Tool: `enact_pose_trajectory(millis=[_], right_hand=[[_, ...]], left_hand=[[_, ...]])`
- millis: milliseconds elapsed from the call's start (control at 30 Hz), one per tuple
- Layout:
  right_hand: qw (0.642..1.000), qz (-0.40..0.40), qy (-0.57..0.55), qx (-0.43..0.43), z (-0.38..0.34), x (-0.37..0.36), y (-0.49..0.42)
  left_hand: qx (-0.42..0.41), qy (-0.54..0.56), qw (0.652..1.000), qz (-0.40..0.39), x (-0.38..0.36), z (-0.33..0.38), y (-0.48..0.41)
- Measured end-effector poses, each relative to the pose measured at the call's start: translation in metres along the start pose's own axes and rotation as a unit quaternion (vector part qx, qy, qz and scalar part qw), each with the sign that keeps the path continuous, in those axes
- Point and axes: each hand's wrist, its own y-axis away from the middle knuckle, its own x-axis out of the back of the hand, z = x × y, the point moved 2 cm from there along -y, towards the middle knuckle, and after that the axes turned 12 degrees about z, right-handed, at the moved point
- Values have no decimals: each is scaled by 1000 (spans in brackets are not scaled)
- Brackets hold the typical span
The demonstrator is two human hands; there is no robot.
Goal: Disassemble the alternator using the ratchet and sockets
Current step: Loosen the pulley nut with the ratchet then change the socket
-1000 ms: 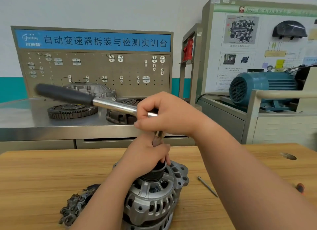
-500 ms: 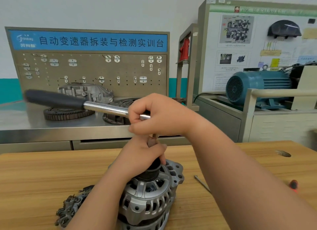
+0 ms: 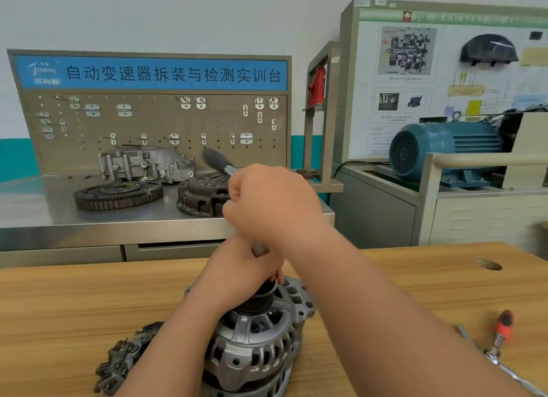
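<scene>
A silver alternator (image 3: 252,346) stands on the wooden table (image 3: 59,307), pulley end up. My left hand (image 3: 240,272) grips the black pulley and the socket extension (image 3: 259,248) that rises from it. Above it, my right hand (image 3: 272,201) grips the ratchet near its head. The ratchet's black handle (image 3: 216,159) points away from me, up and slightly left; its head is hidden under my fist.
A dark rectifier part (image 3: 124,358) lies left of the alternator. A red-handled screwdriver (image 3: 502,328) and a metal rod (image 3: 510,373) lie at the right. Behind stands a steel bench (image 3: 44,212) with a flywheel (image 3: 118,193), a clutch cover (image 3: 201,198) and a gear housing (image 3: 145,162). A blue motor (image 3: 444,147) sits far right.
The ratchet handle has swung from pointing far left to pointing away from me. My right hand turned with it. My left hand stayed on the pulley.
</scene>
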Motion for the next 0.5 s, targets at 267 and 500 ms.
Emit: enact_pose_trajectory(millis=[267, 500], right_hand=[[938, -157, -288, 112, 11, 16, -2], [998, 60, -8, -8, -1, -6, 6]], left_hand=[[13, 9, 1000, -10, -3, -5, -3], [3, -37, 999, 23, -1, 2, 1]])
